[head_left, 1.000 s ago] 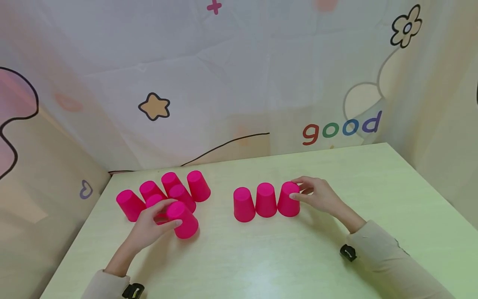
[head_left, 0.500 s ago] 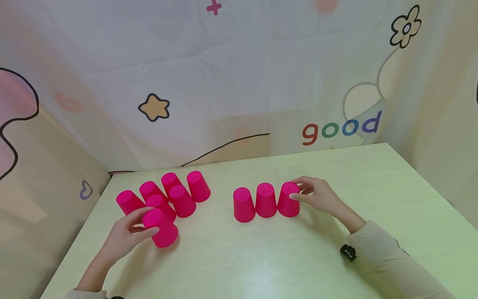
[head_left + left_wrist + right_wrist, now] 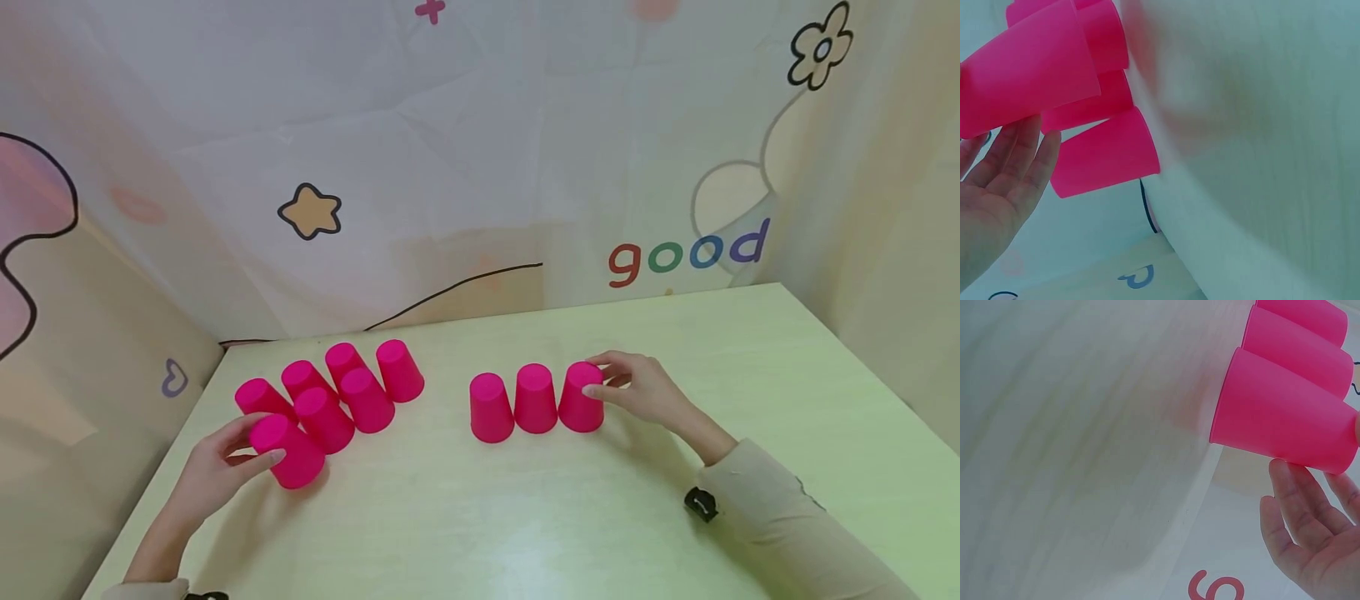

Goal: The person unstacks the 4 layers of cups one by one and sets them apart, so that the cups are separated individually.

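Observation:
In the head view my left hand grips an upside-down pink plastic cup between thumb and fingers. The left wrist view shows this cup a little above the table, in front of other cups. My right hand holds the rightmost cup of a row of three, its thumb on the near side. That cup stands rim down, beside the middle cup and the left one. Several more upside-down cups, such as this front one, stand grouped behind the left hand's cup.
A pale wooden table carries everything. Behind it hangs a printed cloth with a star, a flower and the word "good". The farthest cup of the left group stands toward the table's back edge.
My left hand has carried its cup to the left, past the front of the group, uncovering cups behind it. The right hand keeps its hold on the same cup.

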{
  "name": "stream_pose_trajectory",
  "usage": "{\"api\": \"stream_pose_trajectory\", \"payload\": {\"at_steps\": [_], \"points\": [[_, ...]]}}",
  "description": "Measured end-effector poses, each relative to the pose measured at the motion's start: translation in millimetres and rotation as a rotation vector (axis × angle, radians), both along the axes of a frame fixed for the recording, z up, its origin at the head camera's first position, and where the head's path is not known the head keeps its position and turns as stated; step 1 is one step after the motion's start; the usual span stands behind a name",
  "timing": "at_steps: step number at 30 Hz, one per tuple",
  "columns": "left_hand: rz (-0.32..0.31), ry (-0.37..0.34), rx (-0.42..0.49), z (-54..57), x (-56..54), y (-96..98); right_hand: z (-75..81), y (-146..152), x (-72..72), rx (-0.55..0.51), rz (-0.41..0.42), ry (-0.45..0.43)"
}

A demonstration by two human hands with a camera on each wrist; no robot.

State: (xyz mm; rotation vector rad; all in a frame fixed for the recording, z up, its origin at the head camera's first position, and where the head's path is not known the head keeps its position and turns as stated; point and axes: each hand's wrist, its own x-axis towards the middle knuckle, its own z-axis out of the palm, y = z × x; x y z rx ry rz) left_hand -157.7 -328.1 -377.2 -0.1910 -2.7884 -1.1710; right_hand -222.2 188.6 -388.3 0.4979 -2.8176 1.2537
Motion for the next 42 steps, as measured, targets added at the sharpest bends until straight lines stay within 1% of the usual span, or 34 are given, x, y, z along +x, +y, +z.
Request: {"api": "stream_pose_trajectory", "payload": {"at_steps": [6, 13, 16, 22, 27, 29, 34, 36, 38, 40, 42], "points": [[0.042, 0.010, -0.040, -4.0, -6.6, -9.0, 0.8, 1, -0.5, 0.001, -0.002, -0.010], [0.069, -0.062, -0.034, -8.3, -15.7, -13.9, 0.1, 2, 0.4, 0.001, -0.014, -0.020], [0.086, -0.074, -0.030, -11.0, -17.1, -14.9, 0.3, 1, 1.0, 0.001, -0.010, -0.021], [0.094, -0.075, -0.031, -15.5, -20.2, -18.7, 0.6, 2, 1.8, -0.002, -0.010, -0.023], [0.123, -0.066, -0.024, -15.8, -18.6, -20.4, 2.4, 1, 2.5, 0.001, -0.011, -0.023], [0.135, -0.043, -0.023, -13.2, -16.9, -21.1, 2.9, 1, 2.7, 0.001, -0.010, -0.022], [0.145, 0.060, -0.005, -1.9, -11.6, -19.0, 2.1, 2, 2.4, -0.001, -0.012, -0.016], [0.151, 0.097, 0.014, 0.2, -10.6, -18.6, 1.6, 2, 2.1, -0.001, -0.010, -0.012], [0.161, 0.127, 0.046, 0.0, -10.9, -19.4, 0.5, 2, 1.8, 0.001, -0.012, -0.012], [0.187, 0.160, 0.090, -5.0, -14.3, -21.9, 0.4, 2, 1.4, 0.000, -0.007, -0.009], [0.190, 0.192, 0.128, -7.4, -16.6, -21.9, -0.2, 2, 1.1, -0.001, -0.007, -0.008]]}}
